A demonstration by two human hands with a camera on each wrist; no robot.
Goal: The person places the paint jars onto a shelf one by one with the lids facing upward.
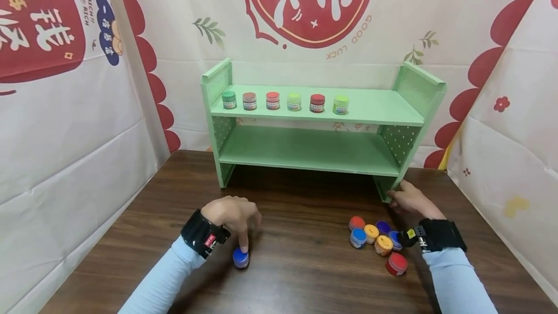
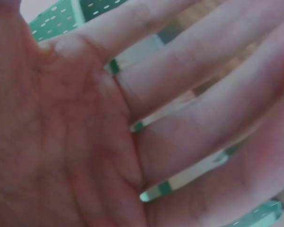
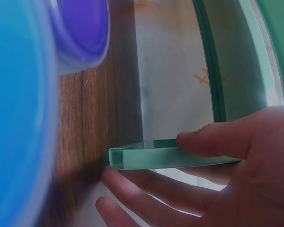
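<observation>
My right hand [image 1: 411, 200] pinches the lower right side panel of a pale green two-tier shelf [image 1: 314, 147]. In the right wrist view its thumb lies on the panel's inner face and its fingers on the outer. My left hand [image 1: 235, 214] hovers over the table, one digit reaching down to the blue lid of a small jar [image 1: 240, 258]; whether it touches cannot be told. The left wrist view has that hand's fingers [image 2: 180, 71] extended and spread, with no jar visible. Several small labelled jars with green, pink, red and lime lids stand in a row on the upper tier.
Beside my right wrist, several small jars cluster on the brown wooden table [image 1: 301, 275], among them a red jar [image 1: 396, 264], a light blue jar [image 1: 358, 238] and an orange jar [image 1: 383, 245]. Printed cloth [image 1: 183, 86] hangs behind and on both sides.
</observation>
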